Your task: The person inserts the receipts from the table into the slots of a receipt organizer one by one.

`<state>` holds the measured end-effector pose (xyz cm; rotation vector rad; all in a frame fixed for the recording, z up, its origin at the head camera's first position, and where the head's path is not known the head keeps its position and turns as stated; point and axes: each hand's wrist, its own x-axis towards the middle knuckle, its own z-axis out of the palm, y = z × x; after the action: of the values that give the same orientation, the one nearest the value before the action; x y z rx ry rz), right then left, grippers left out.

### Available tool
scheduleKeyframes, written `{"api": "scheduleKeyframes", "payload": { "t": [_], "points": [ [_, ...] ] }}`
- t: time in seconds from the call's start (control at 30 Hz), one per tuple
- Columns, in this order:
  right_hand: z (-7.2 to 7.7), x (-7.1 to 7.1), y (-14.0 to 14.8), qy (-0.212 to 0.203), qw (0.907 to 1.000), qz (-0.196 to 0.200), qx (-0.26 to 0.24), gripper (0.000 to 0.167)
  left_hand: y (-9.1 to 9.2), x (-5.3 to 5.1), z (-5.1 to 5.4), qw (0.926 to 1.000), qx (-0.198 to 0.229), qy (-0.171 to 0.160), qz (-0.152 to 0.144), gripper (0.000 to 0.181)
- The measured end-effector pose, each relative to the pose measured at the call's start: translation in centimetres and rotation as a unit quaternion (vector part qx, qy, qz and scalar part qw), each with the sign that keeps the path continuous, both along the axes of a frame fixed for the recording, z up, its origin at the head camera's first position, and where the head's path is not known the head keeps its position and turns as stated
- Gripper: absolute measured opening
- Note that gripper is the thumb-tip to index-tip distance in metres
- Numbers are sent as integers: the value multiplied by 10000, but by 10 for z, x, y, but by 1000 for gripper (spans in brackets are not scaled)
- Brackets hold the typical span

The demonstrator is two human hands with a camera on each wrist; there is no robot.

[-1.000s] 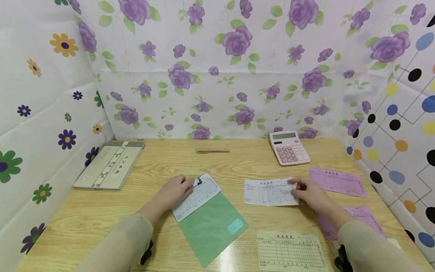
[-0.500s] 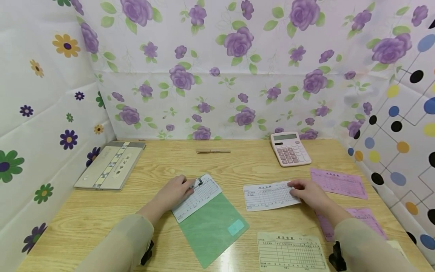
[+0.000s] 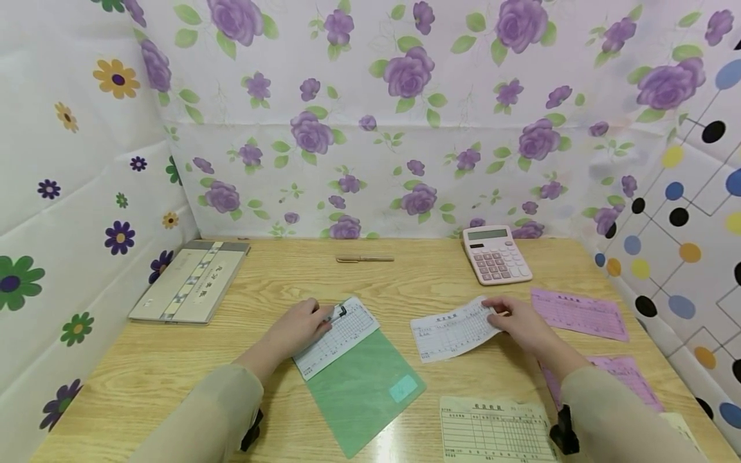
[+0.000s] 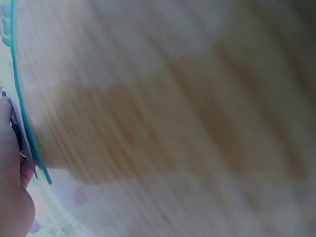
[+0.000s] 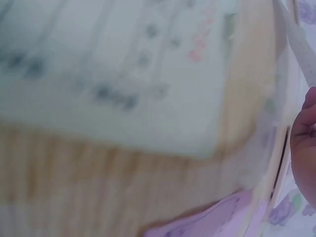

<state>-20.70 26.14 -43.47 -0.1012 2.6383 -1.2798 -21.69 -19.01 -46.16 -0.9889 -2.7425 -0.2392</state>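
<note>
My left hand [image 3: 298,328] grips the top left of a green clipboard [image 3: 365,399], beside its dark wire clip [image 3: 343,311]. A white printed slip [image 3: 350,331] lies across the board's upper part. In the left wrist view, the left thumb [image 4: 6,111] is over the clip, at the board's green edge [image 4: 24,98]. My right hand [image 3: 518,321] pinches the right end of another white slip [image 3: 451,331], which is raised and bent at that end. The right wrist view shows that hand [image 5: 305,143] at the slip's pale edge [image 5: 298,44].
Two pink slips [image 3: 579,313] lie at the right, one partly under the right forearm. A yellow slip [image 3: 492,427] is near the front. Behind are a pink calculator [image 3: 496,255], a pen [image 3: 365,259] and, at left, a beige book [image 3: 191,283]. Patterned sheets surround the table.
The right hand has shifted slightly left with the white slip, whose left end has tilted downward and right end has risen. The left hand stays on the clipboard.
</note>
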Motion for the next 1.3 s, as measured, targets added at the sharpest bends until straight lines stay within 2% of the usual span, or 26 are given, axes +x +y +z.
{"api": "scheduleKeyframes", "payload": {
  "t": [0.27, 0.57, 0.93, 1.3],
  "points": [
    [15, -9, -15, -32, 9993, 47, -366, 41, 0, -1, -2, 9998, -106, -124, 125, 37],
    [20, -18, -41, -13, 9962, 218, -838, 40, -1, -2, -1, 9995, -153, -214, 175, 37],
    [12, -22, -86, -210, 9919, 584, -1106, 33, -1, -2, 0, 9976, -216, -577, 331, 40],
    [5, -27, -134, -174, 9901, 1125, -825, 30, 1, -1, 7, 9967, -23, -756, 303, 36]
  ]
}}
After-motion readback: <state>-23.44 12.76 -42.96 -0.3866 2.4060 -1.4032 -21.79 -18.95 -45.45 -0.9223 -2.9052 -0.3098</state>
